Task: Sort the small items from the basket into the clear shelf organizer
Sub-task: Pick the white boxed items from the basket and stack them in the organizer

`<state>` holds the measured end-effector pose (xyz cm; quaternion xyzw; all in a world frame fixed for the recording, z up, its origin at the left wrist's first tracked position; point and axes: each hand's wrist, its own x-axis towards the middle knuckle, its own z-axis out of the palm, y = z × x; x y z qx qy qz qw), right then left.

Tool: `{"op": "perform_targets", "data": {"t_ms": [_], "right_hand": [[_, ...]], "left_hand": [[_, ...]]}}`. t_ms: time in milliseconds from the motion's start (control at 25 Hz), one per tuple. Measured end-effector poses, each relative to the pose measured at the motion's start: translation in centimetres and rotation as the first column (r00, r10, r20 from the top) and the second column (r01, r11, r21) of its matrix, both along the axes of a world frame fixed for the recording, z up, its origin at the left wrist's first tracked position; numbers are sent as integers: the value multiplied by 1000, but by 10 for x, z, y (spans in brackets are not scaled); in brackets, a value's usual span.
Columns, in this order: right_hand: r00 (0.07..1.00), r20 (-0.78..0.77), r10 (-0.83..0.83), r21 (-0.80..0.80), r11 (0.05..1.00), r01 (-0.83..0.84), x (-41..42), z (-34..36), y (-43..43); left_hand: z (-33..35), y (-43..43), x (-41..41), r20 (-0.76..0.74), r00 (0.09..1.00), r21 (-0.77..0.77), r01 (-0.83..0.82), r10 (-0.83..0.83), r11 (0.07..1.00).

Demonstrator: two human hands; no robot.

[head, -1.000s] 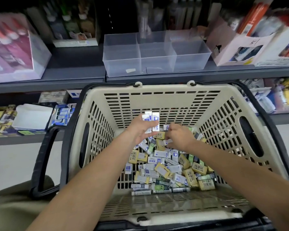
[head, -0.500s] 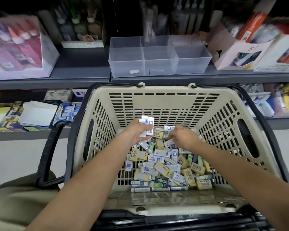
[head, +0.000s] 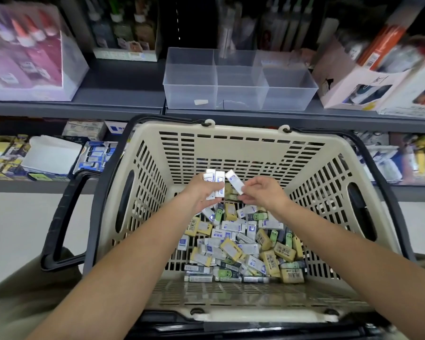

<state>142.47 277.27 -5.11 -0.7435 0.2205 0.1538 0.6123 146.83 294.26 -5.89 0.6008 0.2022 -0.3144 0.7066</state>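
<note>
A beige slotted basket [head: 231,141] with black handles sits in front of me, its floor covered by a pile of small erasers [head: 241,246] in white-blue, yellow and green sleeves. My left hand [head: 201,191] holds a small upright stack of white-blue erasers [head: 215,181] above the pile. My right hand [head: 265,192] pinches one more white-blue eraser [head: 234,180] right beside that stack. The clear shelf organizer [head: 238,79], with three compartments, stands on the grey shelf just behind the basket.
A pink display box [head: 30,52] stands at the shelf's left, a white carton of goods [head: 358,87] at its right. Below lie boxed erasers [head: 96,155] and a white tray [head: 52,155]. A black handle [head: 64,217] juts out to the left.
My right hand has lifted a white-blue eraser out of the pile and brought it up beside the stack in my left hand. The view has shifted slightly.
</note>
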Motion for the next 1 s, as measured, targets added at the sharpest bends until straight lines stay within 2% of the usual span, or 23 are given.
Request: {"op": "perform_targets", "data": {"t_ms": [80,240,360,440,560,640,680,720,760,840,920,1000], "right_hand": [[1000,-20,21,97,995,-19,-1,7,11],[991,21,131,71,989,-132,0,13,22],[990,40,135,54,989,-137,1,17,19],[987,95,126,-2,992,-126,2,18,20],[947,193,255,-99,966,-240,4,19,23],[935,173,311,-133,948,-290,8,19,15],[945,141,295,-217,941,-261,11,17,5],[955,118,272,-372,904,-211,14,12,-7],[958,82,273,-536,823,-189,16,4,-20],[942,-38,333,-722,643,-256,18,-14,-38],[912,-163,376,-745,560,-364,19,-30,-39],[887,-218,408,-754,506,-418,21,-41,-31]], "left_hand": [[1,-1,-2,4,1000,-75,-27,27,997],[4,3,0,-24,999,-176,-42,38,984],[11,5,2,-39,999,-206,2,-10,979],[14,3,1,-23,1000,-257,-10,4,966],[16,-6,-4,48,997,-228,62,-53,972],[16,-9,-4,61,998,-168,40,-31,985],[16,-8,-2,46,999,-149,-7,14,989],[16,-5,1,27,998,-137,-54,59,989],[15,-3,3,9,995,-132,-94,96,987],[13,3,7,-17,991,-131,-132,131,983],[11,5,7,-21,993,-126,-118,116,985],[12,4,5,-11,997,-118,-83,82,990]]}}
